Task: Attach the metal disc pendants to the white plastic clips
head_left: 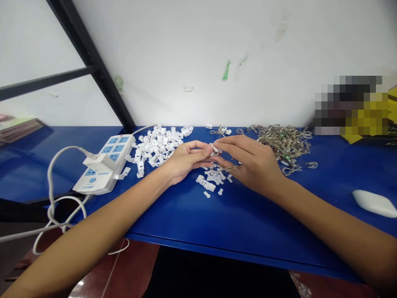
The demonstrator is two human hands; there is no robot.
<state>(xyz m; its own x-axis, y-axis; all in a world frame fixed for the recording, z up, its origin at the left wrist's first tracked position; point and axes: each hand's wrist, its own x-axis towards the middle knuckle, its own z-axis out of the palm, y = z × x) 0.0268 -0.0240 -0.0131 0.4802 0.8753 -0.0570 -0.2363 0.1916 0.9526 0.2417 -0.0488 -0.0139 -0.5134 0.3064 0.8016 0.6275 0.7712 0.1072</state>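
My left hand (pixel 189 160) pinches a small white plastic piece (pixel 214 150) between thumb and fingers. Facing it, my right hand (pixel 254 159) has its fingertips at the same piece, and a thin cord loop (pixel 228 168) shows by its thumb. How the cord and the piece are joined is hidden by the fingers. Below the hands lies a small heap of flat white pieces (pixel 215 176). A larger pile of white plastic clips (pixel 158 145) is beyond my left hand. Behind my right hand spreads a tangled pile of cord loops (pixel 287 142) with metallic-looking bits.
A power strip (pixel 105 165) with a plugged-in white adapter and looping cable (pixel 51 186) stands at the left of the blue table (pixel 186 219). A white rounded object (pixel 375 203) lies at the right. Black frame bars (pixel 102 70) rise before the white wall.
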